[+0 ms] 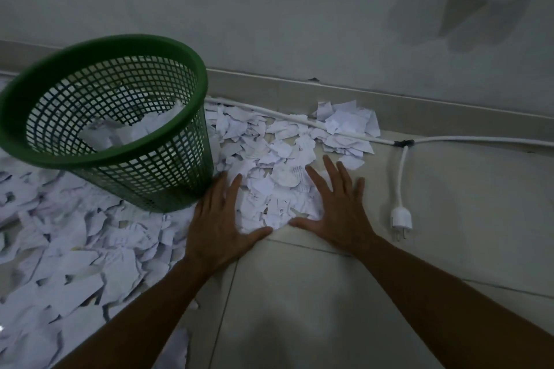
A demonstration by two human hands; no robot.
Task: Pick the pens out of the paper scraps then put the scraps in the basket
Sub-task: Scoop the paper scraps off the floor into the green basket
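- Pressing left hand (223, 229) and right hand (335, 213) flat on the floor (329, 293), fingers (329, 171) straight and spread wide, holding nothing.
- Bracketing a small heap of scraps (275, 189) between both palms, thumbs nearly meeting at the near edge.
- Sitting just right of the green basket (120, 129), which is tilting and already holding some paper.
- Lying thicker to the left and below the basket: more scraps, well outside the hands' reach for now.
- Not seeing any pens in this view; possibly buried or already out, cannot tell.
- Judging step in hand: gathering this heap for a scoop into the basket.
- Doing it well: sliding palms inward low along the floor, keeping little fingers down so thin bits aren't slipping under.
- Feeling for anything hard while squeezing, in case a pen is hiding.
- Minding the white cable (329, 126) under the far scraps and the plug (401, 219) just right of the right hand; avoiding dragging either.
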